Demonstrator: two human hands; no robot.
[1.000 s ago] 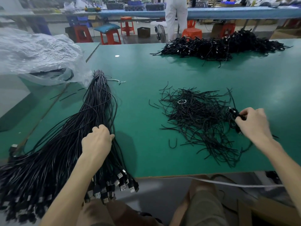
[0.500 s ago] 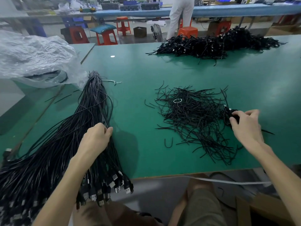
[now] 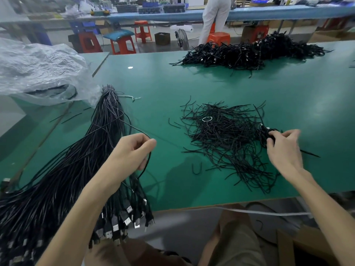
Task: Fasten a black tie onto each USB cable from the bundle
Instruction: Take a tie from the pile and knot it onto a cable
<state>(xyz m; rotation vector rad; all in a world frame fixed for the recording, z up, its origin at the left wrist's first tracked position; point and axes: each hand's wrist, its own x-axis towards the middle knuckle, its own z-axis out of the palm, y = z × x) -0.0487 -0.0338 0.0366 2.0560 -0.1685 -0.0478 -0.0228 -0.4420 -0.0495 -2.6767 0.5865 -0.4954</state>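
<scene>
Looking down first at the plugs (image 3: 130, 217) hanging off the near table edge at 7 o'clock, all belonging to the big bundle (image 3: 63, 169) of USB cables. Following that bundle the long way from the plugs up toward 11 o'clock, thinning to a point at the far end.

Curling the left hand (image 3: 134, 150) tight round one cable (image 3: 148, 160) just beside the bundle, holding it a little away from the rest, with its loop bending down toward 6 o'clock from the fist.

Pinching a small wound-up cable (image 3: 266, 132) in the right hand (image 3: 284, 148) out at 3 o'clock, with bent fingers. Not being able to tell whether a tie is on it yet.

Finding the pile of ties (image 3: 226, 139) between both hands, at 3 o'clock from the left hand and 9 o'clock from the right. Touching its edge with the right hand, so likely using that nearer hand for grabbing a tie. Probably needing care here, with so many ties crossing and maybe snagging.

Spotting one bent tie (image 3: 196, 168) lying alone just past the pile's 7 o'clock side, and a small ring (image 3: 207, 119) sitting on top.

Farther off at 10 o'clock, seeing a crinkly plastic bag (image 3: 38, 70) on the green table (image 3: 192, 83). Farthest, at 1 o'clock, seeing a heap (image 3: 249, 52) of wound cables, well apart from both hands.
</scene>
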